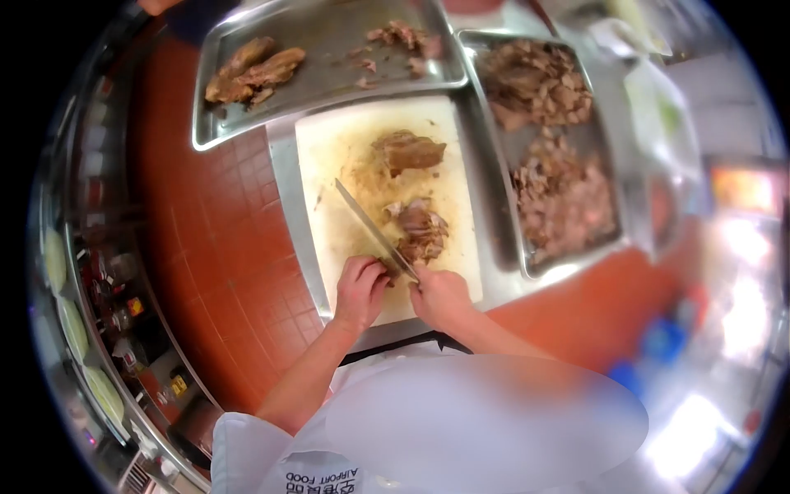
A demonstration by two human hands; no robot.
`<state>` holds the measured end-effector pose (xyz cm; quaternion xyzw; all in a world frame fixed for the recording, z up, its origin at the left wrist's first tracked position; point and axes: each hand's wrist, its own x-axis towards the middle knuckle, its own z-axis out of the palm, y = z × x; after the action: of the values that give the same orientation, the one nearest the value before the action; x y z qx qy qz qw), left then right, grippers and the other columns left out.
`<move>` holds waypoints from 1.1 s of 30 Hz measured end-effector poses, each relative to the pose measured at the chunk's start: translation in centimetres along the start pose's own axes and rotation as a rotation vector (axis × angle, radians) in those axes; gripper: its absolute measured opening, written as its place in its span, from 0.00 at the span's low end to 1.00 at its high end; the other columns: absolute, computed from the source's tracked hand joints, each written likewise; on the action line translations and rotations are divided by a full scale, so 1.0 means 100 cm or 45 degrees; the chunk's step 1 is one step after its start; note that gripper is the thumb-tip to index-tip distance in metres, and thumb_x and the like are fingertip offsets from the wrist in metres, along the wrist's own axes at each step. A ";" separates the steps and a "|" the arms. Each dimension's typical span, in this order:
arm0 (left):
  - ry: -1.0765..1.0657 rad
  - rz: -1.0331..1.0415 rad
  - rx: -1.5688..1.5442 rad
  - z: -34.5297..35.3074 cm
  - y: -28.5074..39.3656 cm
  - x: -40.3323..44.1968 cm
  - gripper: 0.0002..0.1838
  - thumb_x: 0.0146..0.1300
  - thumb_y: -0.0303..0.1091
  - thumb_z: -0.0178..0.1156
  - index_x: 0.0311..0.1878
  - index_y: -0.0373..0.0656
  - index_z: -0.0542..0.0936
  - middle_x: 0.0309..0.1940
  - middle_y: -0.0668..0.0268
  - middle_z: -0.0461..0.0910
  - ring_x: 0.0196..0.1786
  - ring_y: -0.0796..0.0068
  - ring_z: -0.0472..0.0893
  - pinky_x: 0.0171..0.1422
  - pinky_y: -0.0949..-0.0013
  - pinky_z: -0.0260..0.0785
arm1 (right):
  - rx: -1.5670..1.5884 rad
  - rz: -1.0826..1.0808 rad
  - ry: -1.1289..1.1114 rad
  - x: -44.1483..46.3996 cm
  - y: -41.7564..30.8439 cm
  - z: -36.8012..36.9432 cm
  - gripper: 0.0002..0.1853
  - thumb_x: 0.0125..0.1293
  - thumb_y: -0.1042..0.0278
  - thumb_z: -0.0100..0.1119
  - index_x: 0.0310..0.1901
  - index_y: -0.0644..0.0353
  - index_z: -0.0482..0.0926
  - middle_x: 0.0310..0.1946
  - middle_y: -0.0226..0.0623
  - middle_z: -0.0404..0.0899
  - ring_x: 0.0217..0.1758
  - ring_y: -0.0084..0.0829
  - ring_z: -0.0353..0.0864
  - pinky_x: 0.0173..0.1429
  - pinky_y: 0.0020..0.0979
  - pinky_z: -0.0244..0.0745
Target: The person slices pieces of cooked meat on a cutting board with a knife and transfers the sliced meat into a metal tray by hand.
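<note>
My right hand (444,298) is closed round the handle of a long knife (369,222), whose blade slants away to the upper left over the white cutting board (329,148). Beside the blade, my left hand (360,290) has its fingers curled on a small dark piece of meat (389,281), mostly covered by the fingers. A heap of sliced meat (423,232) lies just beyond my right hand. Farther up the board sits a larger chunk of cooked meat (409,153). Brown juice stains the board around both.
A metal tray (329,82) beyond the board holds large meat pieces (257,70) and scraps (403,37). On the right, another metal tray (512,144) carries two heaps of cut meat (568,193). Shelves with small items (123,329) stand at left, past the red tiled floor (214,222).
</note>
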<state>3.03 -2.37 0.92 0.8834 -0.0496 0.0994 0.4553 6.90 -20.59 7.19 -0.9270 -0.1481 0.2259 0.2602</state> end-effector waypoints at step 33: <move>0.033 0.082 0.009 -0.006 -0.005 -0.005 0.13 0.52 0.18 0.71 0.41 0.39 0.84 0.43 0.56 0.82 0.47 0.48 0.81 0.50 0.53 0.77 | 0.008 -0.003 -0.021 0.003 -0.012 0.001 0.07 0.68 0.68 0.60 0.42 0.62 0.79 0.24 0.51 0.83 0.30 0.56 0.86 0.38 0.54 0.80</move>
<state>2.55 -1.59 0.77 0.8816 -0.0719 0.1256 0.4492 6.91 -19.39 7.65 -0.9241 -0.1506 0.2336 0.2624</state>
